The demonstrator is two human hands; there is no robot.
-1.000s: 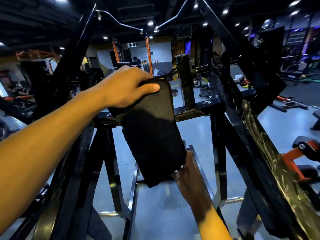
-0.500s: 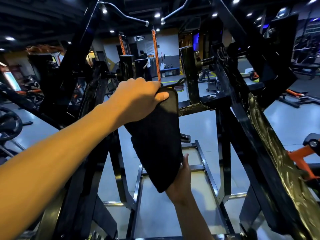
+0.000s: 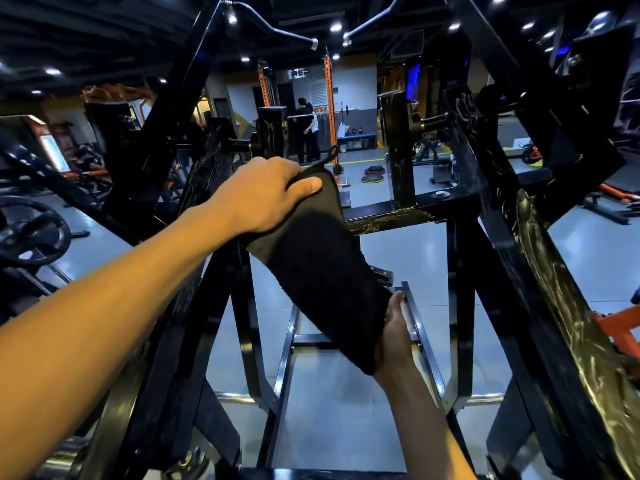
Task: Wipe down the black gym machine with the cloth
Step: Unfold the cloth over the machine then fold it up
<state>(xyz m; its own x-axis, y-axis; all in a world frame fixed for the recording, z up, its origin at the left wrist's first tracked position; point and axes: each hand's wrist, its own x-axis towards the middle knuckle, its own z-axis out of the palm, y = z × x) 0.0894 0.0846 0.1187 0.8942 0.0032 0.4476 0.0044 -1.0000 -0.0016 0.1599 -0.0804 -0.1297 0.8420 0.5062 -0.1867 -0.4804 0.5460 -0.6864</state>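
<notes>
Light: dim hall, small ceiling spotlights (image 3: 335, 27) above the machine frame (image 3: 464, 289).
Glare: yellowish streaks along the frame's right beam.
Shadows: lower frame nearly black.
Distortion: wide-angle bending near edges.
Focus: distant background soft.

Only readable text: white letters "REP" on dark sign (image 3: 300, 73), far wall, between orange rack uprights (image 3: 327, 109); further letters hidden. No other legible labels.

Cloth (image 3: 322, 271): black, matt, nubby terry pile. Gym machine (image 3: 464, 271): black painted metal, glossy, its frame streaked with pale smears. Floor (image 3: 398, 258): smooth, grey, faintly reflective.
</notes>
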